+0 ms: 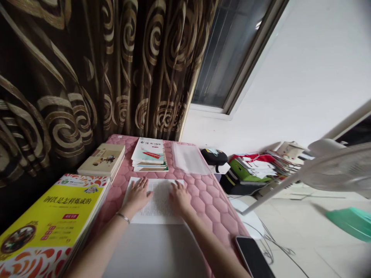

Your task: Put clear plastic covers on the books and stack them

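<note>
So left hand (137,196) and right hand (180,197) are both spread flat on the printed sheet (160,206) mid pink table (210,195), pinning it smooth I guess, books (149,154) parked along the far and left edges for room.

Pink quilted mat (208,200), centre frame. On it: printed sheet (158,204) mid-mat, yellow book (55,220) lower left, booklet stack (149,154) above, phone (253,256) lower right.

White printed sheet (160,202), dense lines of small black text, lying flat and square-on, on the pink quilted desk cover (206,195), left hand (138,196) flat on its left half, right hand (180,197) flat on its right half
</note>
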`<state>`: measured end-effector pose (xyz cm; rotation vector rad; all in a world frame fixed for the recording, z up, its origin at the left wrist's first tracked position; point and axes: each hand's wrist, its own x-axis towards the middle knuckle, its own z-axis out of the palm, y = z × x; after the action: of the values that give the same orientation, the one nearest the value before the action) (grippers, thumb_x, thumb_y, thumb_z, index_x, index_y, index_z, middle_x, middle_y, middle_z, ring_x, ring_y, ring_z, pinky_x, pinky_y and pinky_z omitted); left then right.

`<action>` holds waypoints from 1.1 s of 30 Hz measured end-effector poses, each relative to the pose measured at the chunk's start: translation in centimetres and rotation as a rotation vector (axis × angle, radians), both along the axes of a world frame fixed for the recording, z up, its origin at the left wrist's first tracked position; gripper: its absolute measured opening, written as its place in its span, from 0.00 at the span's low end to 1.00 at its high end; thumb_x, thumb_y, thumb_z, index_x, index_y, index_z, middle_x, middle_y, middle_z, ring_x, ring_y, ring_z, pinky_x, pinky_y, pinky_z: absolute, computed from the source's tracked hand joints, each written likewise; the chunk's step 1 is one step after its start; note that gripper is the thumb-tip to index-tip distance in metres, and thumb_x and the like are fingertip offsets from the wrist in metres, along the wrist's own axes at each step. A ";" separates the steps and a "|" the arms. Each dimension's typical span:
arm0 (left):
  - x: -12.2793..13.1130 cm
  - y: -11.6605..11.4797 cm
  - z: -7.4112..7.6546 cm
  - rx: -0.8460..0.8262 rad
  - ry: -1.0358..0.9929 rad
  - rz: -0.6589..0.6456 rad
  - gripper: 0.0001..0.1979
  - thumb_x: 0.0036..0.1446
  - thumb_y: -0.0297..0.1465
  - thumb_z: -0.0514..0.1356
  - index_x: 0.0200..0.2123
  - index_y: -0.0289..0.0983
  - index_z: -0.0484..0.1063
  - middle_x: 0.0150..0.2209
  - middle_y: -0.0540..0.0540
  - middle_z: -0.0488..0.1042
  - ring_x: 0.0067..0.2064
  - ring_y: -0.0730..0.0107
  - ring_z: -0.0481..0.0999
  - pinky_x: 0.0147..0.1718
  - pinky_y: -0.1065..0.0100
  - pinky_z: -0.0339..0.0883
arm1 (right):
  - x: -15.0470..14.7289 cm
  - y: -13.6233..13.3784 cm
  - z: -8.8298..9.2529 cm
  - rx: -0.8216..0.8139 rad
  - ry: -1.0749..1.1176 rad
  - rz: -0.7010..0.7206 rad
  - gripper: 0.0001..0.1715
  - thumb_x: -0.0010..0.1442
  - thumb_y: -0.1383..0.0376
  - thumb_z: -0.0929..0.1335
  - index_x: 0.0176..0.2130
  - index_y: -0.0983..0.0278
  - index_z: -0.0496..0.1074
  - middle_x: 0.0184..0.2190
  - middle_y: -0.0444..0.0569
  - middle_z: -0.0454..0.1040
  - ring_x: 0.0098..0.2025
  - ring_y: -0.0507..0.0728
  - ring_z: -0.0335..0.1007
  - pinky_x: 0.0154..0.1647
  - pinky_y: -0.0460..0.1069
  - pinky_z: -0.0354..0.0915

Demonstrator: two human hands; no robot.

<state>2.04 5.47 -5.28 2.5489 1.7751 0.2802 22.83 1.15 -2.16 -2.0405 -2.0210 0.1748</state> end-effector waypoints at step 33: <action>3.0 -6.7 0.7 0.006 0.097 0.124 0.26 0.63 0.25 0.45 0.63 0.30 0.65 0.67 0.32 0.59 0.69 0.45 0.54 0.64 0.37 0.49 | -1.6 5.4 0.4 -0.115 -0.062 0.230 0.30 0.64 0.57 0.65 0.62 0.65 0.65 0.63 0.61 0.63 0.64 0.64 0.55 0.64 0.59 0.50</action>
<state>5.08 -1.21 -4.55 2.5013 1.9731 0.1672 21.20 6.52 -1.73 -1.8941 -2.3326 0.2811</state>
